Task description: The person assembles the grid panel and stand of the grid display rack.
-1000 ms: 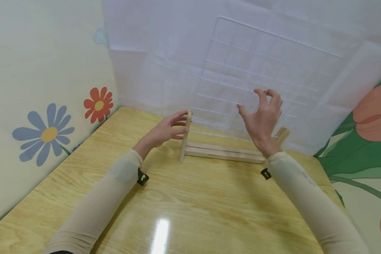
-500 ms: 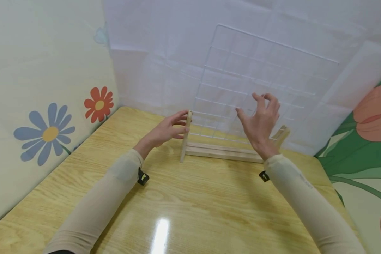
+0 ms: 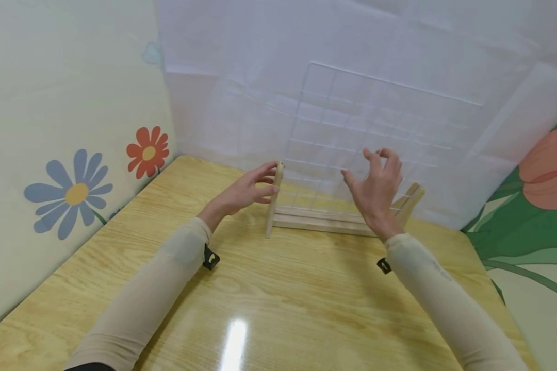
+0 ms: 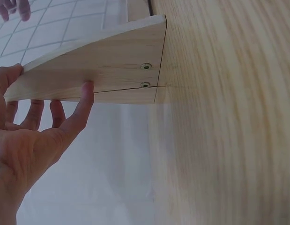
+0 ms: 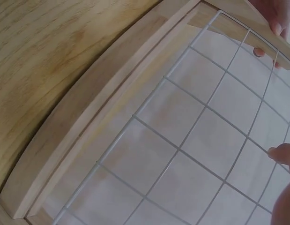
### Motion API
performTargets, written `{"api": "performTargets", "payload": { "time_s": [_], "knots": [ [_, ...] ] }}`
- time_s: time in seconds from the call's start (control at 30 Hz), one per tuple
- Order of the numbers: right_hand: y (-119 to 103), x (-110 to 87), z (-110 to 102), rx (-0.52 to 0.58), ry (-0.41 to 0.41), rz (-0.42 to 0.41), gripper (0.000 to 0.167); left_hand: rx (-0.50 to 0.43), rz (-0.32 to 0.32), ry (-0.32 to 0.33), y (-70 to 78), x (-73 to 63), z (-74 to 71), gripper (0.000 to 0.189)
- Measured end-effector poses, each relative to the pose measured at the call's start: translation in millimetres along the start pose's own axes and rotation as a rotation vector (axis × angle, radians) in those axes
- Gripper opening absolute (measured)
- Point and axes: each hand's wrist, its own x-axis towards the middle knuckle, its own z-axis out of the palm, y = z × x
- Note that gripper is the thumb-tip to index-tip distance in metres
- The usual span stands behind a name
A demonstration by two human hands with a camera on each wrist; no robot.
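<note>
A pale wooden stand [image 3: 325,225] sits at the back of the table, with a side panel at each end and rails between. My left hand [image 3: 243,191] holds the left side panel [image 4: 112,61], its thumb and fingertips on the wood. Higher and to the right, my right hand [image 3: 376,193] grips a white wire grid [image 3: 390,82], thumb on the near face; the far fingertips are partly hidden. The grid stands tilted between the side panels. In the right wrist view its lower wire [image 5: 134,116] runs above the grooved rail [image 5: 84,108], with a gap between them.
The wood-grain table [image 3: 260,304] reaches toward me. A white sheet [image 3: 232,93] hangs close behind the stand. Walls with painted flowers [image 3: 76,195] rise at left and right. The right side panel [image 3: 413,201] is partly behind my right wrist.
My right hand has moved down and slightly left, and the wire grid has come down with it between the side panels. The left hand has stayed at the left side panel.
</note>
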Motion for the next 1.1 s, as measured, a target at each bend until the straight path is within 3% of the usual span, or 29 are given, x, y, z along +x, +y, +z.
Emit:
{"api": "performTargets", "payload": {
  "time_s": [1.1],
  "knots": [
    [3.2,-19.6,6.3,0.008,-0.086,0.052,0.060,0.002,0.003,0.010,2.5,0.4,5.7,0.073]
  ]
}}
